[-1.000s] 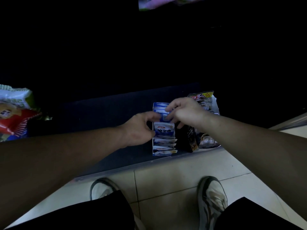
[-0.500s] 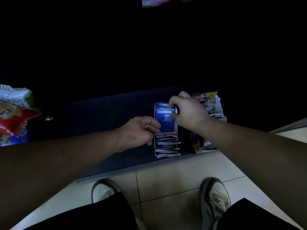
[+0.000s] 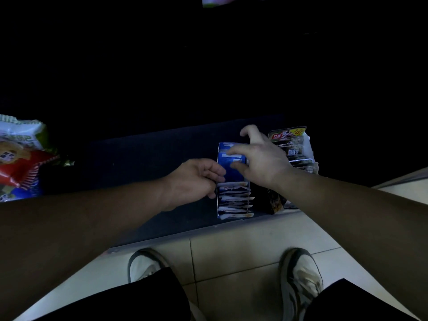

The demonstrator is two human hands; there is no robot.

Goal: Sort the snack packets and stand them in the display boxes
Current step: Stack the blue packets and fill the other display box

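A narrow blue display box (image 3: 218, 206) stands near the front edge of a dark shelf (image 3: 143, 154). A row of white-and-blue snack packets (image 3: 234, 200) stands upright in it. At the back of the row is a blue packet (image 3: 229, 173). My right hand (image 3: 261, 161) lies over this packet's top, pinching it between thumb and forefinger, with one finger raised. My left hand (image 3: 194, 179) curls against the box's left wall and grips it. To the right stands a second box of dark packets (image 3: 293, 147), partly hidden by my right wrist.
Large red, white and green snack bags (image 3: 16, 158) lie at the shelf's far left. The back of the shelf is too dark to read. Below the shelf edge is pale tiled floor with my two shoes (image 3: 301, 274).
My right hand has lowered the blue packet into the back of the row and spread flatter over it. My left hand stays at the box's left side.
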